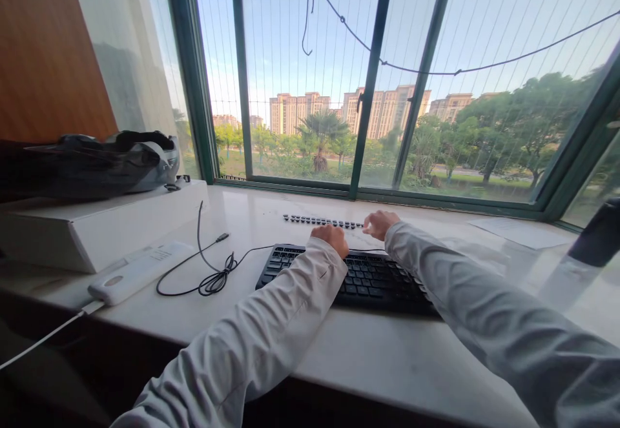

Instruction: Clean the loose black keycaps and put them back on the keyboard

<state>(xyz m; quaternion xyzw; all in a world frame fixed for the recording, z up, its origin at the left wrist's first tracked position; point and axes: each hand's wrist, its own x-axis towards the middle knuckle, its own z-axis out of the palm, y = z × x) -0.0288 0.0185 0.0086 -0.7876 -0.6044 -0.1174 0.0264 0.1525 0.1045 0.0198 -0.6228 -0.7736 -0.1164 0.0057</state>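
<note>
A black keyboard (372,279) lies on the pale windowsill counter, partly covered by my sleeves. Behind it runs a row of small dark keycaps (317,221). My left hand (330,239) is closed over the keyboard's back edge; its fingertips are hidden, so what it holds cannot be made out. At the right end of the row, my right hand (380,224) has its fingers pressed together by the last keycaps. Whatever is between those fingers is too small to tell.
Left of the keyboard lies a coiled black cable (216,279). Further left are a white power strip (140,273) and a white box (97,234) bearing a dark bag (92,166). A paper (523,232) and a dark object (598,234) are at the right.
</note>
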